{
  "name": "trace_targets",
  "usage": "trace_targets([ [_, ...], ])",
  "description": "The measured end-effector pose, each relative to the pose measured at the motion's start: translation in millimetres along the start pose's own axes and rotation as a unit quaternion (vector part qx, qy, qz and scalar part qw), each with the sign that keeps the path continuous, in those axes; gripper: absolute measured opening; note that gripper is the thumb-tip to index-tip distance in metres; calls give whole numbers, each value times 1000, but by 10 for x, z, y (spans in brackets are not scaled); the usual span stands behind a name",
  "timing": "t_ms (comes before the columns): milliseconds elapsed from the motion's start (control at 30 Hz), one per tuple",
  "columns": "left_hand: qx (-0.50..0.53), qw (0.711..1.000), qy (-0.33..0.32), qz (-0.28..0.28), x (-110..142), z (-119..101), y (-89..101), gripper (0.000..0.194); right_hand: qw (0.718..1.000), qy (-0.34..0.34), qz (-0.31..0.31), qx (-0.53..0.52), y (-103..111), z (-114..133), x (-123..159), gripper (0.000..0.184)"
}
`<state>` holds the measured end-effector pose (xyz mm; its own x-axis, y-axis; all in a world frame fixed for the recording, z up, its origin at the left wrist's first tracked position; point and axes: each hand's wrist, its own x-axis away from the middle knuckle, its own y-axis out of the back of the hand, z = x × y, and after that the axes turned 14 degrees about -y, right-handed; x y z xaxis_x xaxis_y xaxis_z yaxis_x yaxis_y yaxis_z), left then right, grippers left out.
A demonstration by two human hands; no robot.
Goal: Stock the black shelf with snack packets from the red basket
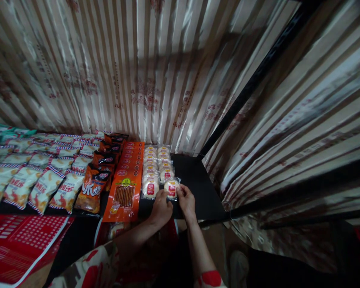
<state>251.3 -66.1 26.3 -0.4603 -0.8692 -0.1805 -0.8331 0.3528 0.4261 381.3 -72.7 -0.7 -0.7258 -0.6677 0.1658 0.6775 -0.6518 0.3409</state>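
Note:
Both my hands meet at the front of the right-hand row of clear packets holding round pale cakes with red labels. My left hand [161,208] and my right hand [186,201] pinch the lower edge of the nearest cake packet [171,187], which lies flat on the black shelf [198,184]. A second row of cake packets [150,170] runs beside it to the left, and the rest of the right-hand row [165,160] stretches back toward the curtain.
Left of the cakes lie long orange snack packs [126,180], dark orange bags [93,188] and several white striped bags [45,176]. A red patterned sheet [18,244] lies at the lower left. Striped curtains [156,68] close in the back and right, with black frame bars [252,84].

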Motion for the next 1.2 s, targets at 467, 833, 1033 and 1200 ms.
trace_targets([
  [467,10,1000,26,11,-126,-81,12,51,999,-2,40,24,-161,27,-234,36],
  [833,39,998,40,33,-121,-33,-41,58,988,51,-27,141,-220,85,-154,41],
  [1033,-1,997,42,63,-125,-179,43,62,980,52,-46,189,-259,109,-107,40],
  [1200,-2,998,20,67,-113,-209,37,59,979,42,-47,194,-265,112,-115,39],
])
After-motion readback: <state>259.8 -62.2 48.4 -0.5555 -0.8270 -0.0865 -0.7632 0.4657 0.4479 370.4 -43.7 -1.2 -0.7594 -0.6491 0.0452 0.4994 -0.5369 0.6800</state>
